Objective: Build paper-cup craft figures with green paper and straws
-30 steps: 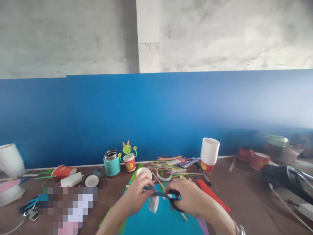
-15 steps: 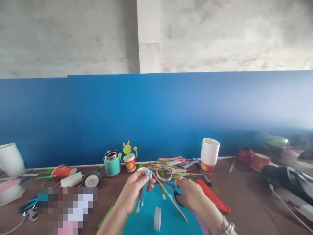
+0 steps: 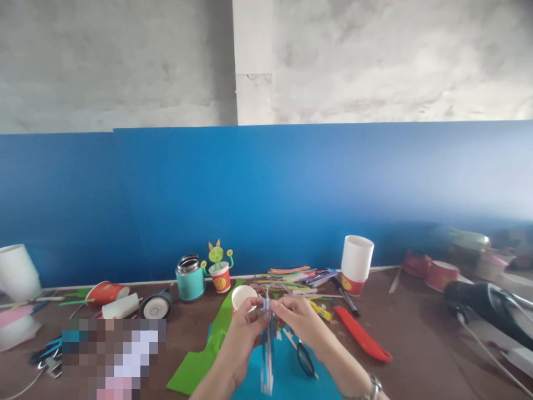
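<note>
Both my hands are together over the blue sheet [image 3: 287,366]. My left hand [image 3: 250,328] pinches the top of some thin blue, pink and whitish strips [image 3: 266,347], which hang down between the hands. From the other side, my right hand [image 3: 295,316] closes its fingers on the same upper end. Fingers hide where the two grips meet. Black-handled scissors [image 3: 306,359] lie on the sheet below my right hand, beside a thin wooden stick [image 3: 290,338]. Behind my left hand stands a white paper cup [image 3: 244,295].
Green sheet [image 3: 191,371] lies at left, a red pouch-like piece [image 3: 362,336] and a yellow tube [image 3: 320,311] at right. Behind are colored sticks [image 3: 300,275], a teal jar [image 3: 190,280], a cup with a green figure [image 3: 220,278] and stacked cups [image 3: 357,261].
My right hand has come left from the scissors to the strips. My left hand has moved right with them, turning them more upright. The scissors now show more fully.
</note>
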`<state>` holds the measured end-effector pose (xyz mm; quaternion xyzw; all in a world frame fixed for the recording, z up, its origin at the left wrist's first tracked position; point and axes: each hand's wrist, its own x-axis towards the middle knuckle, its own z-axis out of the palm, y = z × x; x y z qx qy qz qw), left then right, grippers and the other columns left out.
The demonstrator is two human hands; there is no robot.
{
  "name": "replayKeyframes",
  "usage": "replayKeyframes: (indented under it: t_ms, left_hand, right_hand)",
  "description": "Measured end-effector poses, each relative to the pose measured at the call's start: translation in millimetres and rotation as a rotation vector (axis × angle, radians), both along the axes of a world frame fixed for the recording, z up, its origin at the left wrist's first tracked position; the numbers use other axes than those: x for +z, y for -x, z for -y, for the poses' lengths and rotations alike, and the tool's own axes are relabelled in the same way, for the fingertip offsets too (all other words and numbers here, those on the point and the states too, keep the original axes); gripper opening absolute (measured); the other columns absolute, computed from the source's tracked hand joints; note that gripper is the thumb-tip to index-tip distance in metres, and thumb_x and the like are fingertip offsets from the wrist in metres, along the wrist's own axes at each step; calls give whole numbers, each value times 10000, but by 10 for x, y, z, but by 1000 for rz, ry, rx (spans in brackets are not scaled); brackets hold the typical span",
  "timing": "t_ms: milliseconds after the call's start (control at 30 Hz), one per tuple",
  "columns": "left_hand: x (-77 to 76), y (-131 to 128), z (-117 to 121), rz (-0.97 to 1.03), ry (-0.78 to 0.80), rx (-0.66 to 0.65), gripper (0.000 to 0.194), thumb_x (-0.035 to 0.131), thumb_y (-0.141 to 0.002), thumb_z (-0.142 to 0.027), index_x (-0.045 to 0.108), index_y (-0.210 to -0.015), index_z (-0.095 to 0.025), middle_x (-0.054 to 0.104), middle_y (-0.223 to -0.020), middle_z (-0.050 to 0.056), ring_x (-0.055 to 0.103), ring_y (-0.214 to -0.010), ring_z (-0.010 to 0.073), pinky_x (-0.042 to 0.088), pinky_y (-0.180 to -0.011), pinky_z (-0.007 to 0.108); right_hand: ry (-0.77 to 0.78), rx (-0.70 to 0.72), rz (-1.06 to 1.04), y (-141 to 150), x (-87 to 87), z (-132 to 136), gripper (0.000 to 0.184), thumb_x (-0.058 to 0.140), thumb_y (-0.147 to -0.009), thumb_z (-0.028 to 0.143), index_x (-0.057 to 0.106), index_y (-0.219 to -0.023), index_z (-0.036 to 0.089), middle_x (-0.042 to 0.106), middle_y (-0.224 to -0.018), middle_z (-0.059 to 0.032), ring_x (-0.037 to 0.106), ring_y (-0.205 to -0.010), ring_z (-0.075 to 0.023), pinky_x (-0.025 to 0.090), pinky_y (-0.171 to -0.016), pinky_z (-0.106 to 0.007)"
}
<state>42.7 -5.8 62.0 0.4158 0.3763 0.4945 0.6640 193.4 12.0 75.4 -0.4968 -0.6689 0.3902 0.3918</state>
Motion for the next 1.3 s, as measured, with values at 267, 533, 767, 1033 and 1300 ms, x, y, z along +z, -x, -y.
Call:
replayKeyframes:
  t_ms: [267,533,767,1033,1300]
  left_hand:
    - [30,21,42,244,143,-283,407,851,-583,-309,564,-832,-163,603,-578,-27,574,-526,96,442,-576,230]
    - [13,4,0,-21,34,-31,477,875,-498,-366,531,-773,-183,632,-631,-34,591,-579,120,413,-523,207]
    - [-31,-36,-14,-240,-48,-22,506,786,-506,-566,639,-682,-115,627,-551,21,575,-520,146,426,-537,255]
    - [-46,-61,1,-419,-162,-120,294,685,-643,-401,652,-607,-111,651,-576,48,492,-489,110,346,-510,235]
    - [-12,5,21,-337,-30,-221,351,748,-587,-408,658,-773,-125,713,-712,72,642,-659,186,425,-602,263]
  right_hand:
    - [432,355,-763,-3,-71,40,345,821,-592,385,572,-667,159,544,-556,39,477,-499,-74,332,-506,-203]
    - [207,132,-464,-61,-54,-6,349,779,-629,461,667,-605,132,468,-479,44,333,-456,-57,202,-447,-213]
    - [88,115,-255,-57,4,-3,430,673,-688,572,697,-682,142,452,-498,40,322,-469,-75,206,-456,-228]
    - [-248,-51,-99,12,-59,-19,448,647,-715,416,408,-424,172,337,-507,47,331,-517,-92,256,-494,-241]
    - [-192,-95,-80,24,-22,14,423,593,-733,413,358,-460,190,261,-487,60,254,-494,-85,198,-455,-236]
